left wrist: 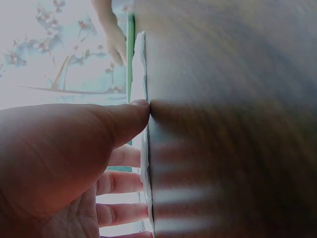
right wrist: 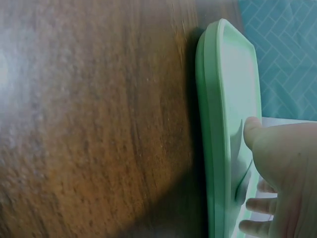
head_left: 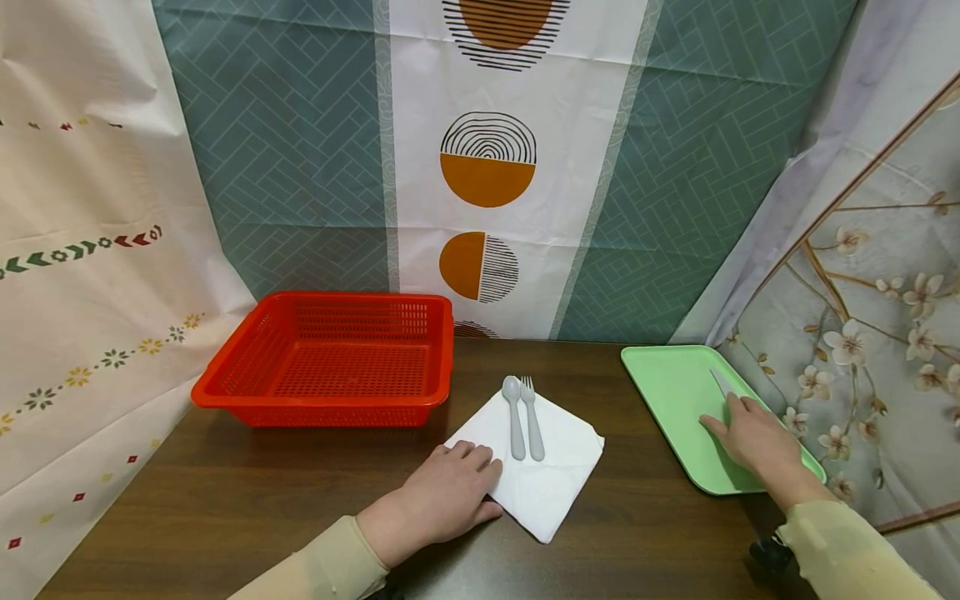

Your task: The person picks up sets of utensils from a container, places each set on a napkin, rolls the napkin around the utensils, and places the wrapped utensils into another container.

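Red basket (head_left: 352, 367) stood behind & L of white napkin (head_left: 555, 492). L hand (head_left: 447, 492), sleeve (head_left: 330, 567) cut off by frame, rested w/ fingers spread on napkin's L edge; L-wrist view alone showed this edge-on. Spoon (head_left: 515, 417) & fork (head_left: 532, 419) lay on napkin. R of napkin: green tray (head_left: 671, 387) w/ knife (head_left: 721, 382), near end hidden by R hand (head_left: 757, 437), thumb spread from fingers; contact w/ knife unclear. R-wrist view alone showed tray's outer side.
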Motion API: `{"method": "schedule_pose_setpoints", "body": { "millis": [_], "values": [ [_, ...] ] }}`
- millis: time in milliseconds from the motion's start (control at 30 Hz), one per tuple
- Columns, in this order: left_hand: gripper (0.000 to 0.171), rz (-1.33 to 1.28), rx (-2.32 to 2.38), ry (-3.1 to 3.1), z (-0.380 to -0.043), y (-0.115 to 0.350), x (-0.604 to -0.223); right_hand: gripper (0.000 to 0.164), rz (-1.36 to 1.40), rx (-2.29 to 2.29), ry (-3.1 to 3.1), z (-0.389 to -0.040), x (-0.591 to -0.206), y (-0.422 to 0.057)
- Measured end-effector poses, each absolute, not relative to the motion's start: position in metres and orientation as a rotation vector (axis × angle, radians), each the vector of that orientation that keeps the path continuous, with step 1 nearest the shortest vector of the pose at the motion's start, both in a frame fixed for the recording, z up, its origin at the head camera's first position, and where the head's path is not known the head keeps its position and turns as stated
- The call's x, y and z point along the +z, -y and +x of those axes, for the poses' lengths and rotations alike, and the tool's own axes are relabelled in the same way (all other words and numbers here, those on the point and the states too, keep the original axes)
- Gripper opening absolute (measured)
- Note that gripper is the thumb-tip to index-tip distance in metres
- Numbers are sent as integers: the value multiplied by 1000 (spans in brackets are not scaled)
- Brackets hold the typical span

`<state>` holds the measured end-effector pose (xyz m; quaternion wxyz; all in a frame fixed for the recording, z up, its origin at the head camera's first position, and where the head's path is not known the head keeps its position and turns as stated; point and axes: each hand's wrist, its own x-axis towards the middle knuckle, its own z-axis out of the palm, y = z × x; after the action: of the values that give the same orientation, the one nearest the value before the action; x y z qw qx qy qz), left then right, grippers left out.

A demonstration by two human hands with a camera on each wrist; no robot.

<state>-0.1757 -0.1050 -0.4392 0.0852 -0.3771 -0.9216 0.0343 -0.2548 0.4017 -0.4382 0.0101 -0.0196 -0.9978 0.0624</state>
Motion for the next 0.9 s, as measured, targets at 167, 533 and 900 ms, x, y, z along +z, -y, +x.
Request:
{"method": "schedule_pose_setpoints", "body": {
  "millis": [167,533,900],
  "values": [
    [46,-1125,102,2736,-176,105,-440,86,-58,163,3100,-257,-438,-404],
    [49,-1117,108,2752,-175,105,-439,73,-118,149,3086,-262,-438,-412],
    [48,-1109,96,2751,-174,105,-439,57,-133,152,3086,-267,-437,-418]
  ]
}}
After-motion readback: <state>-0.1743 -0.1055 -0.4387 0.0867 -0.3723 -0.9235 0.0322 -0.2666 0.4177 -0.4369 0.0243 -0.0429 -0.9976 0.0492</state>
